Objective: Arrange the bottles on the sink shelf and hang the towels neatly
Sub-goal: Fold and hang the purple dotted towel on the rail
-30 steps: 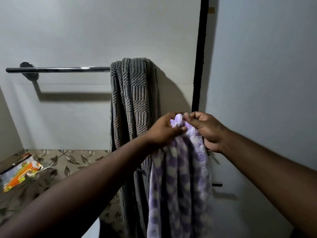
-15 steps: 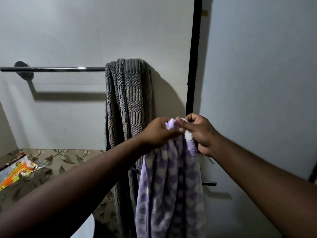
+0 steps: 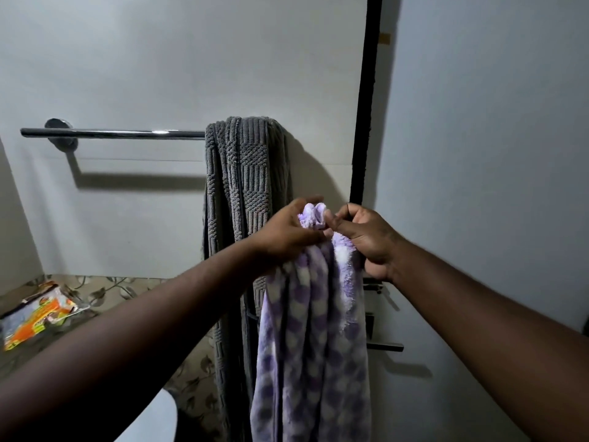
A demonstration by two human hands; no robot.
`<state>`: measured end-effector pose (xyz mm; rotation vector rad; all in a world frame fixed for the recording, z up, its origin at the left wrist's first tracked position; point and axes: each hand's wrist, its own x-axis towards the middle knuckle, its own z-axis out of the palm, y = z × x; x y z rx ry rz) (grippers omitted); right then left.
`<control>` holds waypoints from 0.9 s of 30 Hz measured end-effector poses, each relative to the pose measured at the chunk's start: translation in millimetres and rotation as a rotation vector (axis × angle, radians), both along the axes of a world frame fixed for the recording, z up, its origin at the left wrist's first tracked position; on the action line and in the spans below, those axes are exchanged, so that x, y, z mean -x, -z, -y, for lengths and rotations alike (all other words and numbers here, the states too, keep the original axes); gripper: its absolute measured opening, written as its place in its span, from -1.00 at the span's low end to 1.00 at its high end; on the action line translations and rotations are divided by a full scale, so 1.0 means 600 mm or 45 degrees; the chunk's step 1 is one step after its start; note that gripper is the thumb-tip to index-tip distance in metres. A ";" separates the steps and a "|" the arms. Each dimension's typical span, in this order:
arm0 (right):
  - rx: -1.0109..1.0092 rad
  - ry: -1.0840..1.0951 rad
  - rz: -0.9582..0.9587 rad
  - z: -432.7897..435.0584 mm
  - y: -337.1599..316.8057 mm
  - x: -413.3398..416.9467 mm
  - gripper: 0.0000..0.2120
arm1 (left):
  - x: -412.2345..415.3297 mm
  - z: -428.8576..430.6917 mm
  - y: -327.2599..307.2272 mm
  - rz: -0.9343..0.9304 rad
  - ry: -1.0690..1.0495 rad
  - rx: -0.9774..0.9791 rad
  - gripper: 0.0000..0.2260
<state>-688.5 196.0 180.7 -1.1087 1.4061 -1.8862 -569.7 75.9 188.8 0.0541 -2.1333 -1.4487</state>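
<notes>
A fluffy purple-and-white checked towel (image 3: pixel 312 346) hangs bunched from both my hands in front of the wall. My left hand (image 3: pixel 287 232) pinches its top edge from the left, and my right hand (image 3: pixel 366 237) grips the same edge from the right, the two hands almost touching. Behind them a grey ribbed towel (image 3: pixel 245 173) is draped over the right end of a chrome towel bar (image 3: pixel 111 133), hanging long and bunched. No bottles are in view.
The bar's left stretch is bare. A black door frame (image 3: pixel 363 122) runs up right of the grey towel, with a metal handle (image 3: pixel 384 347) low on the door. An orange packet (image 3: pixel 38 317) lies on a leaf-patterned surface at lower left. A white rim (image 3: pixel 153 422) shows at the bottom.
My hands have kept hold of the purple towel's top edge and shifted their grip on it; my right hand has slid a little to the right along the edge.
</notes>
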 end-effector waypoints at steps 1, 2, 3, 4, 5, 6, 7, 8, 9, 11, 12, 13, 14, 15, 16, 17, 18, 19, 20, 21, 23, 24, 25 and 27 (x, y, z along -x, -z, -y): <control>-0.009 -0.027 -0.017 -0.004 -0.001 0.000 -0.78 | -0.003 0.001 -0.003 0.013 0.000 0.018 -0.72; -0.012 -0.058 -0.019 -0.008 -0.001 0.000 -0.82 | -0.007 0.001 -0.006 0.013 -0.016 0.040 -0.83; -0.019 -0.090 -0.012 -0.011 0.002 0.000 -0.84 | -0.011 0.000 -0.011 -0.012 -0.057 0.042 -0.90; -0.049 -0.118 -0.007 -0.015 0.008 0.002 -0.85 | -0.012 0.001 -0.017 -0.058 -0.118 0.016 -0.89; -0.097 -0.141 -0.011 -0.019 0.016 0.003 -0.86 | -0.013 0.006 -0.022 -0.115 -0.181 -0.038 -0.86; -0.144 -0.157 -0.015 -0.024 0.022 0.002 -0.86 | -0.015 0.010 -0.027 -0.166 -0.228 -0.109 -0.85; -0.170 -0.150 -0.012 -0.029 0.027 0.000 -0.85 | -0.019 0.014 -0.031 -0.194 -0.245 -0.158 -0.88; -0.170 -0.112 -0.006 -0.031 0.030 0.000 -0.84 | -0.023 0.016 -0.032 -0.196 -0.226 -0.159 -0.92; -0.147 -0.047 -0.004 -0.031 0.029 0.000 -0.84 | -0.027 0.018 -0.031 -0.167 -0.175 -0.110 -0.92; -0.097 0.080 -0.041 -0.026 0.017 -0.003 -0.85 | -0.026 0.013 -0.026 -0.002 -0.063 0.112 -0.86; -0.080 0.115 -0.077 -0.021 0.008 -0.006 -0.84 | -0.022 0.007 -0.024 0.103 -0.041 0.239 -0.83; -0.064 0.141 -0.108 -0.013 0.000 -0.008 -0.80 | -0.016 0.001 -0.022 0.162 -0.042 0.324 -0.81; -0.047 0.164 -0.118 -0.007 -0.009 -0.009 -0.75 | -0.010 -0.004 -0.020 0.153 -0.051 0.341 -0.83; -0.031 0.182 -0.112 -0.003 -0.016 -0.009 -0.72 | -0.008 -0.006 -0.019 0.100 -0.067 0.298 -0.88; -0.018 0.185 -0.099 -0.004 -0.021 -0.007 -0.71 | -0.007 -0.005 -0.020 0.036 -0.084 0.213 -0.91; -0.025 0.162 -0.087 -0.008 -0.024 -0.004 -0.71 | -0.008 -0.002 -0.022 -0.018 -0.095 0.120 -0.94; -0.065 0.115 -0.078 -0.016 -0.024 -0.001 -0.73 | -0.010 0.003 -0.025 -0.060 -0.114 0.033 -0.92; -0.133 0.050 -0.078 -0.026 -0.021 0.003 -0.78 | -0.014 0.009 -0.030 -0.090 -0.156 -0.012 -0.88; -0.207 -0.011 -0.084 -0.036 -0.013 0.008 -0.80 | -0.017 0.016 -0.035 -0.112 -0.212 -0.022 -0.87; -0.261 -0.053 -0.092 -0.044 -0.007 0.011 -0.77 | -0.022 0.024 -0.040 -0.130 -0.272 -0.010 -0.90; -0.252 -0.036 -0.066 -0.050 0.003 0.012 -0.67 | -0.030 0.036 -0.047 -0.139 -0.327 0.015 -0.91; -0.199 0.019 -0.048 -0.048 0.004 0.012 -0.65 | -0.033 0.039 -0.047 -0.107 -0.319 0.058 -0.85; -0.143 0.074 -0.050 -0.044 0.003 0.010 -0.68 | -0.034 0.039 -0.046 -0.051 -0.248 0.120 -0.85; -0.090 0.126 -0.101 -0.031 -0.008 0.000 -0.87 | -0.030 0.023 -0.039 0.079 -0.019 0.254 -0.92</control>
